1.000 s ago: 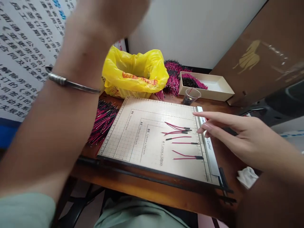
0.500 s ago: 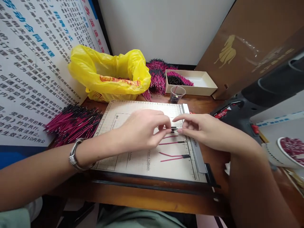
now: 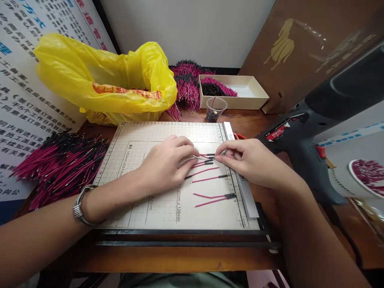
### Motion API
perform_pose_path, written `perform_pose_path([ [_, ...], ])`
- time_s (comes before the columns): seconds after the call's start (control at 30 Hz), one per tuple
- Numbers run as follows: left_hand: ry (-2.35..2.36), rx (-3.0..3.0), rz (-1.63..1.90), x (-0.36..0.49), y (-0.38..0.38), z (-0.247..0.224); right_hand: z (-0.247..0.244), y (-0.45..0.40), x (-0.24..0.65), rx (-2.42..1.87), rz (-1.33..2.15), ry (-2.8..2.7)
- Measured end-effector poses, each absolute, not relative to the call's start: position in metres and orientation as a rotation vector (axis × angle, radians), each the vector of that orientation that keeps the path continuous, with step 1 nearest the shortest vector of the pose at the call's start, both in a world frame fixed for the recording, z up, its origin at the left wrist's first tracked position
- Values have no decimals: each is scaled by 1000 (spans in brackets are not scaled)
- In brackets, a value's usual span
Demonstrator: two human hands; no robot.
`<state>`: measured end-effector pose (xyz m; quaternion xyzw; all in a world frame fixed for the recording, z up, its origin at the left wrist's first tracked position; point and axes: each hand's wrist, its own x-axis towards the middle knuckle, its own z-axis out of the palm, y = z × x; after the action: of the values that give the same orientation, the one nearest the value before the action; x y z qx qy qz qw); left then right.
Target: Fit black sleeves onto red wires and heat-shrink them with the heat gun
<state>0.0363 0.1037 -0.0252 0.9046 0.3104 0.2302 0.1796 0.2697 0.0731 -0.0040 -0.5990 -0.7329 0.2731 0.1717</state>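
between hands, seemingly plastic-coated wires

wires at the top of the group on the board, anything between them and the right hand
Nothing visible stands between: the right hand has its fingertips right by the black ends of those wires, while the left hand is on their other side.

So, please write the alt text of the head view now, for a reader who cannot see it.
Left hand and right hand, fingertips close together, at pink-and-black wires on a gridded cutting board; around it, a yellow bag, an open box, a cup and a grey tool.
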Motion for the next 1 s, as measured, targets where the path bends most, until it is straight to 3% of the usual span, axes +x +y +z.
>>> perform_pose_path([
  [0.67, 764, 2542, 797, 34, 107, -31, -6, 66, 267, -1532, 657, -2110],
  [1.0, 636, 2528, 976, 34, 106, -23, -4, 66, 264, -1170, 480, -2190],
])
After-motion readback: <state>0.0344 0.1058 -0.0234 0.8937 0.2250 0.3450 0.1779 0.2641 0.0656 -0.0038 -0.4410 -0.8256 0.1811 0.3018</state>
